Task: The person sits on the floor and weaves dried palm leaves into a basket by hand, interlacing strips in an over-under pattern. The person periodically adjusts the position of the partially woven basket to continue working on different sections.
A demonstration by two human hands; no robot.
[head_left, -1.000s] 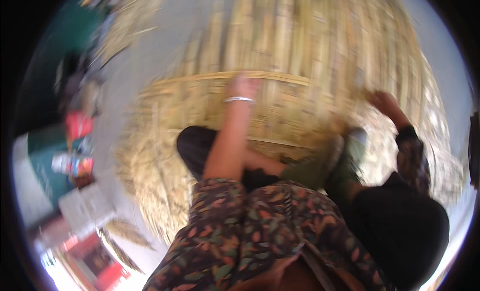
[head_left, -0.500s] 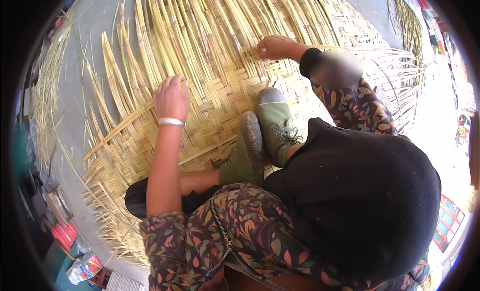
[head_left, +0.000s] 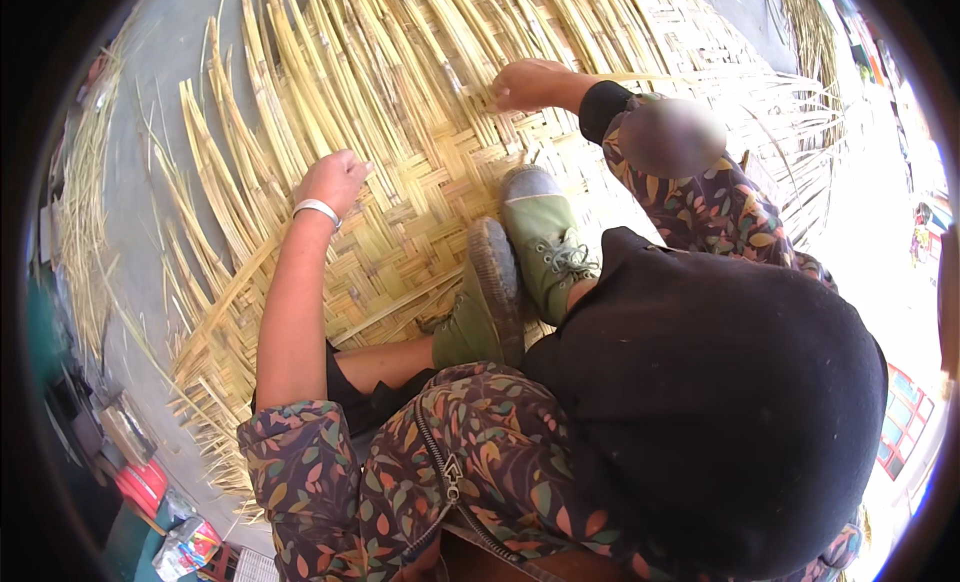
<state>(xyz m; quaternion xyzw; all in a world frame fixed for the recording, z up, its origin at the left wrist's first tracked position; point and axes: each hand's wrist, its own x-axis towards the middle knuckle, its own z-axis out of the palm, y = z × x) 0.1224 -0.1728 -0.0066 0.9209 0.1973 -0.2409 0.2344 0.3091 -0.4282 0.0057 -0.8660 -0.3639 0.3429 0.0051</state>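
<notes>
Grey floor [head_left: 180, 44] runs along the left and shows again at the upper right; toward the lower left sit a brownish block [head_left: 128, 429], a red object [head_left: 142, 487], a shiny printed plastic packet [head_left: 187, 550] and a green surface [head_left: 125, 544]; at the far right, red-framed panes [head_left: 905, 422] stand near a bright, washed-out patch.

Half-woven matting [head_left: 390, 252] and loose strips [head_left: 85, 212] show a workshop.

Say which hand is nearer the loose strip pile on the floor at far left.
Left. The left hand is over the woven mat, to the right of the strip pile; the right hand is also over the mat, much farther right.
</notes>
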